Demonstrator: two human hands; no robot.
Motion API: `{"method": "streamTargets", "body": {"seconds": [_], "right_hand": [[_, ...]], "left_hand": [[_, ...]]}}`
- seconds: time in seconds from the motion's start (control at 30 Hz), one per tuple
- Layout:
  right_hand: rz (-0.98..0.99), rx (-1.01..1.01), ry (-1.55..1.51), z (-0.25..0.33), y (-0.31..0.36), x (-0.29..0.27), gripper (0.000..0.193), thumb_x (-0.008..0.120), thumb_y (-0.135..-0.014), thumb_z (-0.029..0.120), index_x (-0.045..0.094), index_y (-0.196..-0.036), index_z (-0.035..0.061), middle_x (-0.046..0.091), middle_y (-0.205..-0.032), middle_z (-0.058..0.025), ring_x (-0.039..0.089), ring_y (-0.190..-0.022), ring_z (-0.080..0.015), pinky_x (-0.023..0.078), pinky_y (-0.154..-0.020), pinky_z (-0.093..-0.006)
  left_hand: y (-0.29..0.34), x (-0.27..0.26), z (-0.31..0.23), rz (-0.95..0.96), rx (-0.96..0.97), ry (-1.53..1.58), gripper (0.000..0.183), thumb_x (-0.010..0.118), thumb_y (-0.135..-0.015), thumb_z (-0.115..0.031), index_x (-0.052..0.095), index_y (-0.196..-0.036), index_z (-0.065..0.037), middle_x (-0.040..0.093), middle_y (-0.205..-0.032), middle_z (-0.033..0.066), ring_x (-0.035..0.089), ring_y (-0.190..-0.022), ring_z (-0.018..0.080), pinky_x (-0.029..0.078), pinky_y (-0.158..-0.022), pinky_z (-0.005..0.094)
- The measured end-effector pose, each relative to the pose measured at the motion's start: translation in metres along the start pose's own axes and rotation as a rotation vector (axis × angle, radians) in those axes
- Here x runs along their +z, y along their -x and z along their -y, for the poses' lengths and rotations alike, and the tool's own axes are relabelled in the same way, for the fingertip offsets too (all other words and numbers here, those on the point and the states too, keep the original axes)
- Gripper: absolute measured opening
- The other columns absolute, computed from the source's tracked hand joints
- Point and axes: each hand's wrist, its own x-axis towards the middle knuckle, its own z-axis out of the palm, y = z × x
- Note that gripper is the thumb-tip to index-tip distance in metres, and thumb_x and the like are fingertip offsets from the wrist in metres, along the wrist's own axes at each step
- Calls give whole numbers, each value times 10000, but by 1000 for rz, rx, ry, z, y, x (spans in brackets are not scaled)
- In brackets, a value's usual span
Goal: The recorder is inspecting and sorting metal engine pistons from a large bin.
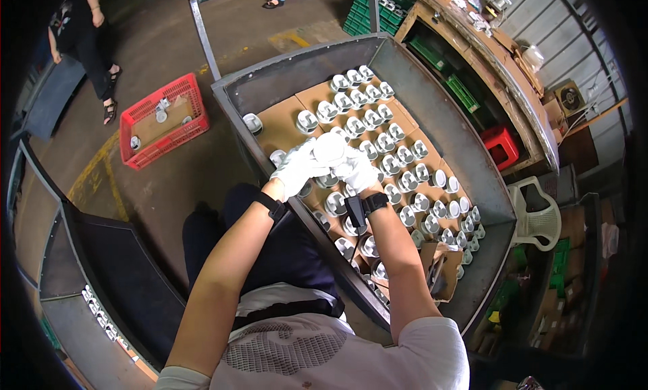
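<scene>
In white gloves, my left hand [297, 168] and my right hand [357, 170] come together over the near side of a metal bin [435, 116]. Between them they grip a piston [329, 147], its round pale top turned up and overexposed. Closed fingers of both hands wrap its sides, though bright glare hides the fingertips. Below and around my hands, many silver pistons stand in rows on brown cardboard [280, 123] lining the bin. One lone piston [252, 123] sits in the far left corner. Each of my wrists wears a dark strap.
An open cardboard box [445, 272] lies in the bin's near right corner. On the floor at left is a red crate [196, 123] with a few pistons. Another person [84, 39] stands beyond it. A workbench [472, 45], a red stool [499, 147] and a pale plastic chair [538, 213] flank the right.
</scene>
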Motion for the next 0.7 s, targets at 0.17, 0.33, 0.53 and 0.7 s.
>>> {"method": "streamTargets", "body": {"seconds": [0.17, 0.33, 0.53, 0.7], "right_hand": [[8, -6, 113, -1, -4, -6, 412, 670, -810, 9, 634, -1220, -10, 679, -1172, -95, 636, -1047, -165, 512, -909, -292], [83, -211, 681, 19, -13, 2, 379, 699, -867, 135, 626, -1209, -11, 678, -1159, -115, 626, -1076, -230, 514, -932, -320], [-15, -82, 268, 2, -11, -11, 342, 558, -959, 98, 562, -1274, -36, 656, -1181, -114, 635, -1047, -202, 532, -906, -291], [30, -146, 387, 9, -7, 6, 330, 504, -991, 89, 547, -1290, -43, 654, -1152, -119, 647, -966, -167, 557, -792, -263]], "left_hand": [[6, 1, -3, -46, 120, -339, 703, 687, -848, -32, 348, -1457, 56, 511, -1379, 165, 574, -1182, 215, 505, -979, 308], [11, 3, -12, -105, 56, -124, 532, 615, -909, -37, 429, -1402, 36, 551, -1336, 127, 570, -1184, 186, 508, -981, 306], [9, 17, -18, -70, 146, -116, 407, 590, -937, -59, 519, -1326, 37, 600, -1289, 106, 592, -1154, 164, 495, -984, 296], [11, 6, -20, 16, 152, -70, 402, 566, -948, -39, 502, -1337, 39, 591, -1308, 116, 584, -1172, 165, 494, -988, 297]]}}
